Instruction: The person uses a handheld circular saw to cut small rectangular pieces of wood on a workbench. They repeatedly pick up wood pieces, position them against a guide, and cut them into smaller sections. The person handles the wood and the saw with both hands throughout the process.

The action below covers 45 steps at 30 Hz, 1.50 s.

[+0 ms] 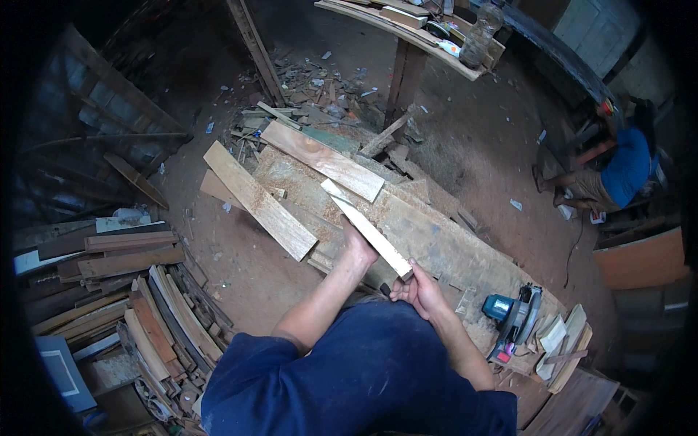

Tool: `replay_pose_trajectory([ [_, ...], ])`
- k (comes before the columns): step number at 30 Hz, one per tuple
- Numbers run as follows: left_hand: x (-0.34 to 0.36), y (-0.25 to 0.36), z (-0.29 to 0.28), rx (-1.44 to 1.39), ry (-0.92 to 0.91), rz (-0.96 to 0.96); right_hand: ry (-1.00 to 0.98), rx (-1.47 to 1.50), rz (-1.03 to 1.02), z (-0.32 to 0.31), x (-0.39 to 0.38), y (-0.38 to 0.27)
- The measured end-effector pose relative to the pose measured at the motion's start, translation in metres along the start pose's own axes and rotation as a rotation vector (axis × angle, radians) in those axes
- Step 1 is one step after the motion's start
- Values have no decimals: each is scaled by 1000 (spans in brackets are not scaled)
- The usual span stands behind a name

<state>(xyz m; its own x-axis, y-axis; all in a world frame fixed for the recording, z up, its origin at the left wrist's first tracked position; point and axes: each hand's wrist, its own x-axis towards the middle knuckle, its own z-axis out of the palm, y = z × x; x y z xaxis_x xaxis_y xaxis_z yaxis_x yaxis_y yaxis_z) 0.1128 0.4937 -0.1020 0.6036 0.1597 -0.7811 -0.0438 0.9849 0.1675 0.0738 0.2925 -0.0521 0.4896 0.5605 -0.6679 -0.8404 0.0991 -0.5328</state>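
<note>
A narrow pale wooden strip (pixel 369 231) is held diagonally over the dusty plank work surface. My left hand (pixel 358 243) is closed round it from the left, fingers partly hidden beneath. My right hand (pixel 422 289) grips its near end, thumb at the end, fingers curled below. A small dark block (pixel 385 289) shows by those fingers; I cannot tell whether they touch it. Two boards lie beyond the strip: a reddish-grained one (pixel 320 158) and a lighter one (pixel 258 200), both dusted with shavings. A teal circular saw (pixel 509 316) rests to my right, near offcuts (pixel 563 345).
Stacked timber (pixel 145 305) fills the lower left, beside leaning planks (pixel 109 87). Scrap wood (pixel 323 94) litters the ground beyond the bench. A high shelf (pixel 392 22) holds odds and a bottle. A person in blue (pixel 622 163) bends at the right, above a cable (pixel 574 247).
</note>
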Motion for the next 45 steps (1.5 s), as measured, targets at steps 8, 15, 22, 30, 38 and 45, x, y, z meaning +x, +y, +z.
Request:
replay_pose_trajectory([
  [8,45,3,-56,-11,-253,-67,2,-84,33,8,1,0],
  [15,-1,9,-8,262,-201,152,2,-8,-379,-7,5,-1],
  [22,-19,18,-10,462,-117,336,169,-180,-378,6,12,4],
  [30,-14,-22,-52,342,-285,77,165,-354,-507,21,13,8],
  [38,-15,-14,-47,397,-65,12,23,-1190,-772,65,10,-25],
  [45,-20,-4,-37,381,-42,51,16,-1162,-800,73,18,-28],
])
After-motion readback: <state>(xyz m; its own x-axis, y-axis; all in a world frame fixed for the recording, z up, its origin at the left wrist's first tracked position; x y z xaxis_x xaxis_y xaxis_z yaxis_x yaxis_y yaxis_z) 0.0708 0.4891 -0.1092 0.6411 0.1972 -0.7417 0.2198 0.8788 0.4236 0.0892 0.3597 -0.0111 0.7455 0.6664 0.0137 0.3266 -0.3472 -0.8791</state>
